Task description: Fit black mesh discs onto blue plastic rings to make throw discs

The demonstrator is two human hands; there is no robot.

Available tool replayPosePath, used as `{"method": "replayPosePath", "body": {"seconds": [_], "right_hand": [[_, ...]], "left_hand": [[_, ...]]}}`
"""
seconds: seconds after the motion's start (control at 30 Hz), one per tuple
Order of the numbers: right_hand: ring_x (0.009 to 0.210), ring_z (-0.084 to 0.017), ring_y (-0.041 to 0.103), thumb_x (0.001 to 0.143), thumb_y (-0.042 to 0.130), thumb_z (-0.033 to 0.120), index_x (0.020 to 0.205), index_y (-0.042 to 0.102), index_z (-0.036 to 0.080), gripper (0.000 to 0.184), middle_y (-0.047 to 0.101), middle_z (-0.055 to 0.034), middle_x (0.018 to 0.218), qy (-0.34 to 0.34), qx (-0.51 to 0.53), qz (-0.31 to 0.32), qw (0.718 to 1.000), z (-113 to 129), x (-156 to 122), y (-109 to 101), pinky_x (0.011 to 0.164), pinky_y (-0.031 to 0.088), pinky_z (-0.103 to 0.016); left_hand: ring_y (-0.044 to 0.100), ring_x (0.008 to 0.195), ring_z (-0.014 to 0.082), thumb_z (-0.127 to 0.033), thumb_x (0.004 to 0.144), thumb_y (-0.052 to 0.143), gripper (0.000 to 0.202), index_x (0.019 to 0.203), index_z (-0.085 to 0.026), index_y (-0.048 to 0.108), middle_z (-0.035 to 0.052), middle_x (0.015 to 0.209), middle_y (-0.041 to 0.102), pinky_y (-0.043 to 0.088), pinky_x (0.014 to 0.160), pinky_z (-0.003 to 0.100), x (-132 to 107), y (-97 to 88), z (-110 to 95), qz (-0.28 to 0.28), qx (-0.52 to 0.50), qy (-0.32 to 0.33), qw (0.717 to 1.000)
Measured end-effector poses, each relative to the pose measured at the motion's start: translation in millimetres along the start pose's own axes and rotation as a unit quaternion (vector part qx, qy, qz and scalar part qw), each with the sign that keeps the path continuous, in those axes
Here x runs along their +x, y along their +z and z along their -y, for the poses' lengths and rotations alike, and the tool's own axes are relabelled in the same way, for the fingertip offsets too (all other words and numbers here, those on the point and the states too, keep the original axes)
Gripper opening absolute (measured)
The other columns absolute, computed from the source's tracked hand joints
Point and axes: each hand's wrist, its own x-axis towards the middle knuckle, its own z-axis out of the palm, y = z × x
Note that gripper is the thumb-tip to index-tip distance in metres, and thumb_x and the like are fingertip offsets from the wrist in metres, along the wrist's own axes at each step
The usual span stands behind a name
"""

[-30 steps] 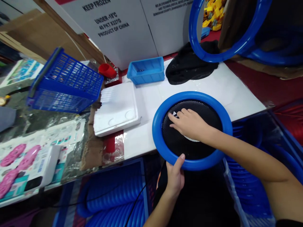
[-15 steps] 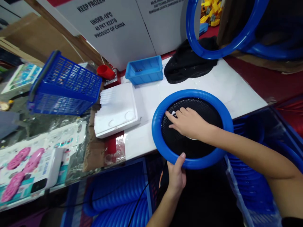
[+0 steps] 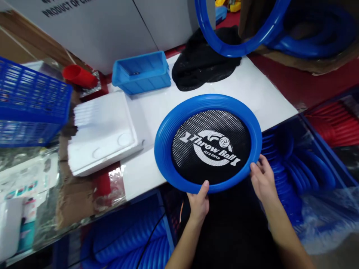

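Note:
A round blue-rimmed throw-ball disc with a black mesh centre is held in front of me at the table's near edge. White lettering on the mesh reads "Throw Ball". My left hand grips the near rim, thumb on top and fingers beneath. On the right side of the rim, my right hand also pinches it, thumb up. Behind the disc lies a heap of black mesh cloth, and above that heap is a loose blue ring.
On the white tabletop are a blue bin and a white foam block. A red cup and blue basket stand left. Blue rings fill crates below, with more at right; red rings lie beyond.
My right hand has left the mesh and taken the right rim. The printed lettering is now uncovered. My left hand keeps its grip, and the view has shifted right and down.

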Motion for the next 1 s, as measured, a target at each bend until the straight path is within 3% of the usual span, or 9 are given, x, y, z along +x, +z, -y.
{"method": "replayPosePath", "body": {"seconds": [0.1,0.23,0.43,0.67,0.87,1.0], "right_hand": [[0.091,-0.021,0.076,0.085,0.089,0.05,0.127,0.073,0.028,0.05,0.081,-0.0048,0.109,0.067,0.096,0.05,0.992,-12,10,-5,0.087,0.063,-0.036],[0.071,-0.014,0.068,0.083,0.092,0.045,0.115,0.079,0.027,0.039,0.078,0.0006,0.089,0.073,0.137,0.052,0.987,4,23,8,0.073,0.06,-0.028],[0.076,-0.015,0.068,0.085,0.09,0.042,0.115,0.08,0.026,0.036,0.078,-0.0004,0.091,0.035,0.116,0.033,0.992,19,20,30,0.071,0.058,-0.027],[0.079,-0.02,0.072,0.081,0.091,0.049,0.123,0.077,0.026,0.05,0.079,-0.0028,0.094,0.055,0.041,0.101,0.993,28,35,11,0.071,0.06,-0.031],[0.059,-0.015,0.059,0.084,0.087,0.051,0.112,0.077,0.025,0.039,0.07,0.0012,0.076,0.016,0.027,0.05,0.998,36,32,20,0.057,0.052,-0.031],[0.06,-0.014,0.053,0.086,0.087,0.05,0.105,0.077,0.024,0.034,0.065,0.0022,0.075,-0.035,0.006,0.01,0.999,40,17,37,0.056,0.045,-0.029]], "left_hand": [[0.07,0.135,0.0297,-0.034,0.063,0.105,0.097,0.148,-0.028,0.059,0.0083,0.141,0.074,0.049,0.126,0.049,4,-5.5,8,0.002,0.014,-0.005,1.0],[0.067,0.14,0.0297,-0.035,0.068,0.102,0.091,0.148,-0.028,0.061,0.0074,0.143,0.073,0.045,0.129,0.049,4,-0.7,5,0.019,0.019,0.014,1.0],[0.067,0.14,0.0299,-0.035,0.072,0.099,0.086,0.149,-0.029,0.061,0.0074,0.147,0.072,0.046,0.129,0.049,7,6.5,-2,0.026,0.023,0.052,0.998],[0.071,0.133,0.0299,-0.036,0.069,0.101,0.085,0.145,-0.028,0.064,0.0078,0.142,0.074,0.051,0.123,0.048,15,-1.7,-7,0.034,0.034,0.049,0.998],[0.077,0.115,0.0231,-0.028,0.068,0.102,0.066,0.127,-0.023,0.072,0.0039,0.119,0.08,0.058,0.111,0.037,8,0.8,-28,0.05,0.019,0.045,0.998],[0.074,0.086,0.0134,-0.025,0.065,0.104,0.051,0.104,-0.02,0.073,-0.0025,0.094,0.077,0.062,0.088,0.025,7,2.1,-43,0.025,-0.008,0.017,1.0]]}}
